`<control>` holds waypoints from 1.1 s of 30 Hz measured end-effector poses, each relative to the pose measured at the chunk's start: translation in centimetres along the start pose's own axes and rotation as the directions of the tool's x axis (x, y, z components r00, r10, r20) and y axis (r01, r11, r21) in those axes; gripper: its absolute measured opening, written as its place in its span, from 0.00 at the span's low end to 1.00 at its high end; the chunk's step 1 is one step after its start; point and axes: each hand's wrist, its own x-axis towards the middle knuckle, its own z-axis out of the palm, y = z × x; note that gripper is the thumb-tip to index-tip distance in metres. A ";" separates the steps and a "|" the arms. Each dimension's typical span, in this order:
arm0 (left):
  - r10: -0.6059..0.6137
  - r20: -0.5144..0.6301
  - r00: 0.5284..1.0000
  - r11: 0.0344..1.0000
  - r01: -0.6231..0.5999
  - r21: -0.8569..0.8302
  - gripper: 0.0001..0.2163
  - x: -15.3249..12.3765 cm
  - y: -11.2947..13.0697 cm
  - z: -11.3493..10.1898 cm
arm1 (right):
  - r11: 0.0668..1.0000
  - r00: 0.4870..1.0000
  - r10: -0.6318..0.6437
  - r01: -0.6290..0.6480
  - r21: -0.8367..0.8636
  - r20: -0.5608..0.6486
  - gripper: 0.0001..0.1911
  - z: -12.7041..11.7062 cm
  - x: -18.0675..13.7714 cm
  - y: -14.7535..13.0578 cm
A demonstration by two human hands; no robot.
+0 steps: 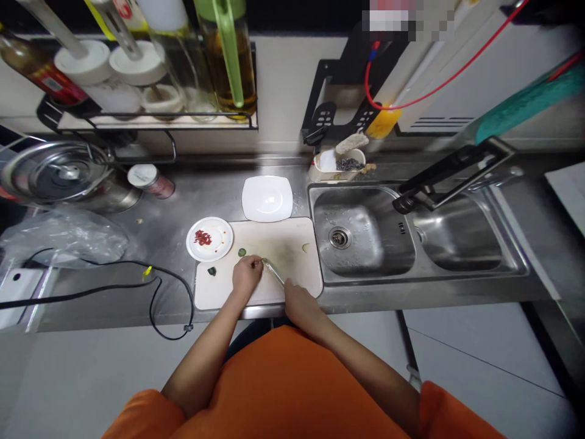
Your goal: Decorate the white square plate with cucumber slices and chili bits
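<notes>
My right hand (304, 305) is closed around the handle of a knife (275, 275), whose blade points forward and left over the white cutting board (297, 292). My left hand (247, 273) is closed in a pinch at the blade's tip, on a small green vegetable piece (264, 260) that its fingers partly hide. Dark green pieces lie on the board left of the blade, one round chunk (242, 252) and one smaller bit (211, 271). A thin pale green slice (306, 248) rests near the right edge. Wet greenish smears mark the board's middle.
A round white plate (222, 251) with chopped red bits overlaps the board's left corner. Behind stands a square white dish (267, 198). To the right is a double steel sink (365, 238) with a black faucet (439, 177). A black cable (176, 277) and plastic bag (68, 238) lie left.
</notes>
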 end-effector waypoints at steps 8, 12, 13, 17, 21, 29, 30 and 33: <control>0.044 0.028 0.999 0.999 -0.044 -0.011 0.05 0.3 0.2 0.3 | 0.998 0.997 0.063 -0.062 -0.007 0.053 0.20 0.3 -1.5 1.2; 0.107 0.016 0.994 0.994 -0.107 -0.013 0.06 0.1 0.5 0.4 | 0.998 0.998 0.057 -0.057 -0.012 0.029 0.20 0.7 -1.6 1.7; 0.110 0.027 0.994 0.994 -0.110 -0.025 0.06 0.1 0.6 0.3 | 0.998 0.998 0.055 -0.055 -0.011 0.024 0.20 0.8 -1.6 1.8; 0.009 0.047 0.999 0.995 -0.004 -0.101 0.06 0.0 0.5 -0.6 | 0.998 0.998 0.059 -0.059 0.005 0.020 0.20 1.1 -1.2 2.1; -0.192 -0.062 0.979 0.966 0.177 -0.190 0.10 0.6 -0.7 -2.3 | 0.998 0.997 0.068 -0.068 0.011 0.021 0.20 1.3 -1.0 2.5; -0.258 -0.163 0.952 0.962 0.237 -0.138 0.11 1.8 -1.8 -3.8 | 0.998 0.998 0.055 -0.056 0.014 0.021 0.21 1.3 -0.8 2.8; -0.238 -0.176 0.955 0.969 0.220 -0.112 0.10 1.8 -1.8 -3.7 | 0.998 0.998 0.059 -0.059 0.014 0.023 0.21 1.4 -0.8 2.8; -0.162 -0.195 0.967 0.987 0.155 -0.052 0.10 1.6 -2.0 -3.5 | 0.997 0.998 0.064 -0.064 0.032 0.018 0.21 1.6 -0.7 3.0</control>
